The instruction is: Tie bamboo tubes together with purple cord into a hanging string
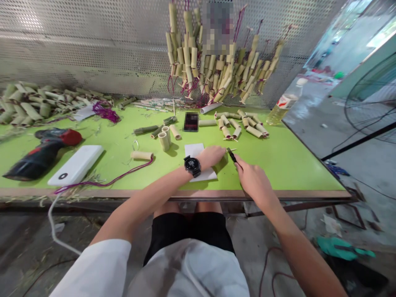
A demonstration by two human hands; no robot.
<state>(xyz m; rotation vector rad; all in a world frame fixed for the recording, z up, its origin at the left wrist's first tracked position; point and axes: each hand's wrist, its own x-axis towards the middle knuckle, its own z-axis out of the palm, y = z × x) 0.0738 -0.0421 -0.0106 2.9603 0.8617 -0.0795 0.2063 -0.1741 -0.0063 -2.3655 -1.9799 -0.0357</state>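
Note:
My left hand [213,155], with a black watch on its wrist, is closed at the fingertips on a thin pale stick [234,149] above a folded sheet of white paper [206,175]. Closed around a small black knife-like tool [232,156], my right hand [252,177] holds its tip against or very near the stick. What the left fingers cover is hidden. Short bamboo tubes [163,141] stand to the left of the paper. Farther left lies a bamboo piece [141,155] with a purple cord tied through it.
Strung bamboo pieces [244,123] lie at the back right, near an oil bottle [283,103]. A drill [43,150] and a white power bank [77,165] lie left, before a bamboo pile [31,103]. Bamboo strings [213,74] hang on the mesh wall. A fan [374,86] stands right.

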